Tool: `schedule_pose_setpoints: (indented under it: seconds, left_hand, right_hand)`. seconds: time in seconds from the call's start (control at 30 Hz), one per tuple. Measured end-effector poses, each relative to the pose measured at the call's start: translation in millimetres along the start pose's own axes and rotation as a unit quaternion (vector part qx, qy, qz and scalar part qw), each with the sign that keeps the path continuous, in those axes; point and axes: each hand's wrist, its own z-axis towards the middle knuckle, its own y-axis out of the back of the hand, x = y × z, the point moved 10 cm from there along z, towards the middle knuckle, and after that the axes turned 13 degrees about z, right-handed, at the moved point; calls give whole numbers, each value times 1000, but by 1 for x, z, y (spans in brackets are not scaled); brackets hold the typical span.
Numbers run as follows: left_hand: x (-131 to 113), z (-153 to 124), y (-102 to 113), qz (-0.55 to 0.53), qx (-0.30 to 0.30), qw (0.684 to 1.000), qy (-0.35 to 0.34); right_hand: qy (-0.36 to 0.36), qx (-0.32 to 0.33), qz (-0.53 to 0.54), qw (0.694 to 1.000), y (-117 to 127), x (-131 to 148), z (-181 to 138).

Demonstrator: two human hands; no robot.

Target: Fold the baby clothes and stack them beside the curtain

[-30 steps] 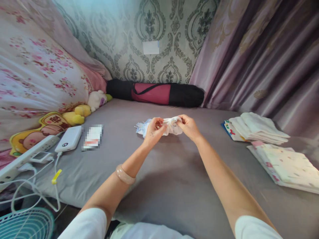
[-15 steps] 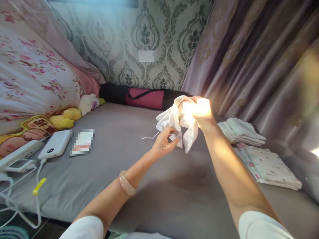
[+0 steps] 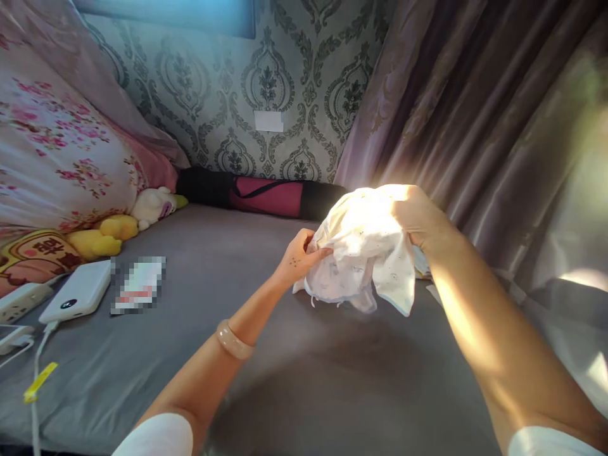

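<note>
A small white garment (image 3: 344, 269) with a faint print and thin ties hangs in folds above the bed, held between both hands. My left hand (image 3: 300, 255) pinches its left edge between thumb and fingers. Bright sunlight falls on my right hand (image 3: 420, 212), which is closed on the upper right part of the cloth; its fingertips are lost in the glare and behind the fabric. The garment's lower corners dangle free over the grey sheet (image 3: 294, 373).
On the left lie a white power bank (image 3: 78, 294) with a cable, a power strip (image 3: 23, 301), a blurred flat packet (image 3: 140, 285) and plush toys (image 3: 97, 244). A black and red rolled bag (image 3: 266, 195) lines the wall. Folded cloth (image 3: 420, 261) peeks out behind my right arm.
The garment is spread wider and shows more of its print. My right hand has moved right, away from my left hand. The view has shifted right, and my right arm now covers most of the folded stacks.
</note>
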Motion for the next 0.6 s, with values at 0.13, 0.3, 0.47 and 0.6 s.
schedule_pose_setpoints:
  seconds: [0.13, 0.3, 0.47, 0.6]
  left_hand:
    - [6, -2, -3, -101, 149, 984, 14]
    - [16, -1, 34, -121, 146, 981, 51]
    - [-7, 7, 93, -23, 49, 998, 29]
    - [-39, 13, 128, 70, -10, 997, -34]
  right_hand:
    - [-10, 39, -76, 996, 12, -3, -3]
    - [16, 77, -182, 980, 11, 0, -9]
    - [17, 148, -187, 971, -5, -7, -15]
    - [54, 160, -197, 966, -11, -9, -14]
